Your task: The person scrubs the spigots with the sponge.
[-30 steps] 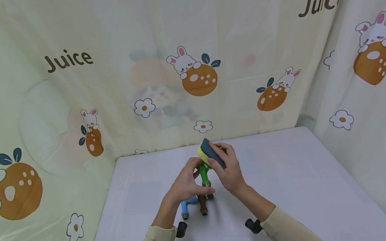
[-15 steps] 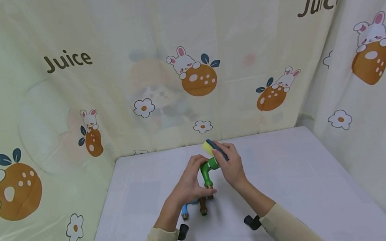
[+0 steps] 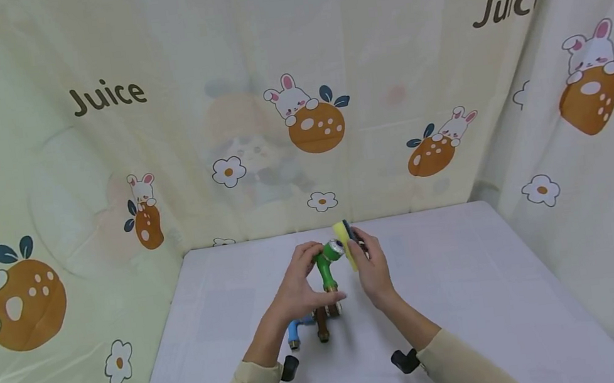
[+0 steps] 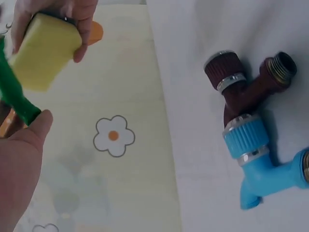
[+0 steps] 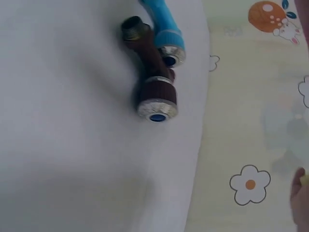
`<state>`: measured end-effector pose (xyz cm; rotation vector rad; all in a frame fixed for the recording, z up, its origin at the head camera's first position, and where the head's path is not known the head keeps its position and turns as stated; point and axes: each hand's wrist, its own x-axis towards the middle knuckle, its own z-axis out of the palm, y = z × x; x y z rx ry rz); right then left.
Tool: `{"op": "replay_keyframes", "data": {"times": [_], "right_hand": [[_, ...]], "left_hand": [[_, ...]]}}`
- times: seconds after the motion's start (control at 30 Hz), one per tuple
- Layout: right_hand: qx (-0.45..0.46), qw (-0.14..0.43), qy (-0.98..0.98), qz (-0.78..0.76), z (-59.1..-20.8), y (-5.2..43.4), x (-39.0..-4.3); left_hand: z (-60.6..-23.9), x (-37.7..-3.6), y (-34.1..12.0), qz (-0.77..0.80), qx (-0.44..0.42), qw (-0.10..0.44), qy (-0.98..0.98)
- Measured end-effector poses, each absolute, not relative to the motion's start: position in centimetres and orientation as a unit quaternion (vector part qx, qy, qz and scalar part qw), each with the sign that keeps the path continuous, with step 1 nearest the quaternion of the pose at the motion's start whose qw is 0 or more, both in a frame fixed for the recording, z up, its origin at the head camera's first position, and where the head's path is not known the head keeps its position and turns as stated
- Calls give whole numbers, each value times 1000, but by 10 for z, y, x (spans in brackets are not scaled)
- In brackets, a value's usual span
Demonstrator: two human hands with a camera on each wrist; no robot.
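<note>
My left hand (image 3: 302,285) grips a green tap (image 3: 325,268) by its stem and holds it upright above the white table (image 3: 464,274). My right hand (image 3: 368,259) pinches a yellow sponge (image 3: 344,241) with a dark scouring side and presses its yellow face to the tap's metal-rimmed mouth. The left wrist view shows the sponge (image 4: 46,50) held by fingers, with the green tap (image 4: 12,94) beside it. A brown tap (image 3: 321,324) and a blue tap (image 3: 294,332) lie side by side on the table under my left hand; both wrist views show them, brown tap (image 4: 246,82) (image 5: 152,82) and blue tap (image 4: 260,164) (image 5: 164,29).
A pale curtain (image 3: 108,144) printed with rabbits, oranges and "Juice" closes off the table at the back and both sides. Black wrist camera mounts (image 3: 402,359) sit at my cuffs.
The right hand has swung the sponge from on top of the green tap round to its right side, now edge-on. The tap's open mouth now shows. The left hand has hardly moved.
</note>
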<state>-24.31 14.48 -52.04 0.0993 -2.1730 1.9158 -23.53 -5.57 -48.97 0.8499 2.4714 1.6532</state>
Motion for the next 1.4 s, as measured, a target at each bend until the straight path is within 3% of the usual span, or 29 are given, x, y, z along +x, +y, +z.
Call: {"op": "replay_keyframes", "data": {"times": [0.23,0.43,0.73,1.17,1.4], "right_hand": [[156,217,-729,631,-519,133,-223],[247,303,-741,546,-517,122,-217],[272,353,-787,426,-518,121,-222],[248,370,-801,401,-517,134,-227],[203,326,-794,471,-520,141,-232]], "left_hand": [[-485,-243,-67,725,213,101,647],[-486,-244,-69,734,226,97,633],[-488,-242,-66,736,237,119,622],[-493,-241,-68,722,240,156,630],[-498,-241,-67,666,244,130,693]]}}
